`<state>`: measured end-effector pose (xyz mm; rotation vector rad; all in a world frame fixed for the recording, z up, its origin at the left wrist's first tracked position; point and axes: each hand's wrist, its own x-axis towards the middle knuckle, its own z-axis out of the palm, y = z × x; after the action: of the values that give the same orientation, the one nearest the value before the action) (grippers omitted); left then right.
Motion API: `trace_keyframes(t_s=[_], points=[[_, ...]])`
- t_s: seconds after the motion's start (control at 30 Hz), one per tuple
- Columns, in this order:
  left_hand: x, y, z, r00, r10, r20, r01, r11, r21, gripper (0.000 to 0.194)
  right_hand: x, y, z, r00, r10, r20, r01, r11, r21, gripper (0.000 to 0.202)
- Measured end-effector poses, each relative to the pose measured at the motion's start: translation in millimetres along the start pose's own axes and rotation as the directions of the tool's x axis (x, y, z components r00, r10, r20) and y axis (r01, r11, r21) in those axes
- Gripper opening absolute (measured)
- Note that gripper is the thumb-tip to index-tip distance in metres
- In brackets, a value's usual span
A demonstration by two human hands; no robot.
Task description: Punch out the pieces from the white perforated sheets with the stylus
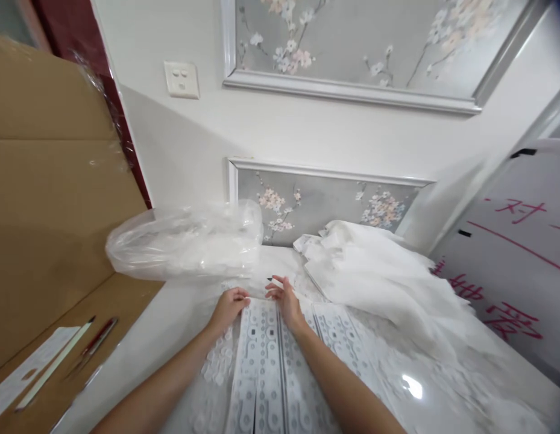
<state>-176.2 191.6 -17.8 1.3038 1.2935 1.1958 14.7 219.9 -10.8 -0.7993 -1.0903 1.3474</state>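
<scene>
Printed white strips [273,361] with grey round patterns lie lengthwise on the white table [157,343]. My left hand [231,305] is at the top left corner of the strips, its fingers pressed together at the sheet's edge. Over the top edge of the strips is my right hand [286,303], its fingers apart and slightly curled. A small dark tip shows beside its fingers; what it belongs to is too small to tell. Small clear pieces [219,358] lie left of the strips.
A clear plastic bag [184,241] rests at the back left, a pile of white sheets [365,259] at the back right. On cardboard [49,211] at the left are a red cutter [96,340] and a pale strip [56,364]. A whiteboard [524,241] stands right.
</scene>
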Motion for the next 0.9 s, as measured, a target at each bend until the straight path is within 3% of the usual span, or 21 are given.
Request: trace_keyframes(t_s=[0.13, 0.27, 0.6, 0.9], points=[[4.1, -7.8, -1.2, 1.000, 0.005, 0.025, -0.005, 1.000, 0.004, 0.029, 0.3, 4.2, -6.4, 0.987, -0.047, 0.151, 0.089, 0.954, -0.287, 0.041], [4.0, -10.1, -1.6, 1.000, 0.000, 0.018, 0.000, 1.000, 0.018, 0.028, 1.1, 8.6, -5.1, 0.972, -0.023, 0.235, 0.135, 0.872, -0.471, 0.045], [0.4, 2.0, 0.9, 0.998, -0.057, 0.012, 0.057, 0.997, -0.056, 0.037, 0.7, 13.7, -8.4, 0.963, -0.004, 0.270, 0.132, 0.879, -0.459, 0.036], [-0.4, 1.0, 0.5, 0.999, -0.036, 0.013, 0.036, 0.997, -0.065, 0.038, -2.2, 10.3, -5.6, 0.964, 0.010, 0.264, 0.117, 0.879, -0.462, 0.031]])
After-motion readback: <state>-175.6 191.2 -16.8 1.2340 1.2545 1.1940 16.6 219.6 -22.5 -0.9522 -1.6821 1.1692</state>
